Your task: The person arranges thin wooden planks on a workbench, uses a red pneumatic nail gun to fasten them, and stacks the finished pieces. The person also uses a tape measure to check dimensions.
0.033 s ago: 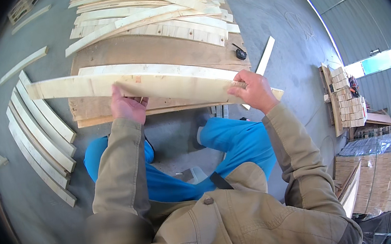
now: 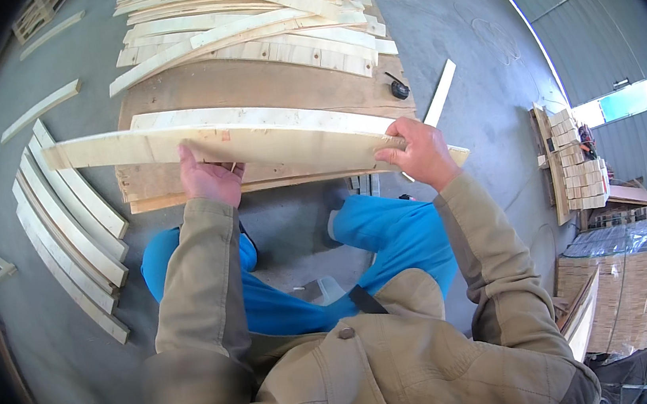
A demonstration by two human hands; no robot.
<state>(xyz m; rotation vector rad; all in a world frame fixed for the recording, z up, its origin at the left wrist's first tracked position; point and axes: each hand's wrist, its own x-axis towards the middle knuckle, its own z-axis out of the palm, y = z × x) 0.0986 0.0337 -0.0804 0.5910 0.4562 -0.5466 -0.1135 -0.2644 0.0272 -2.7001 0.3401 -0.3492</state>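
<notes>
Board (image 2: 253, 142) in both hands, long and pale, held flat and crosswise in front of me above the near edge of the brown sheet (image 2: 263, 89). My left hand (image 2: 209, 175) is closed on the near edge of the board, left of its middle, fingers under and thumb up along the face. My right hand (image 2: 417, 151) wraps the near edge close to the right end, fingers curled over the top. A second pale strip lies just behind the board, and I cannot tell whether the two touch.

The risk I see is balance. My left grip sits well in from the left end, so a long stretch of board hangs out past that hand; if I loosen there, I judge that end will dip and swing toward the slats (image 2: 70, 223) laid in a fan on the floor at my left. The edges look rough-sawn, so sliding a palm along them could mean splinters.

Beyond the sheet the pile (image 2: 255, 18) of curved pieces lies loose and criss-crossed; pushing the board too far forward could nudge it and start pieces slipping. A small dark tool (image 2: 399, 89) rests on the sheet near its right edge, beside a stick (image 2: 439, 93) on the floor, and the right end of the board could sweep it off. My knees in blue trousers (image 2: 391, 234) are right under the board, so a drop lands on them.
</notes>
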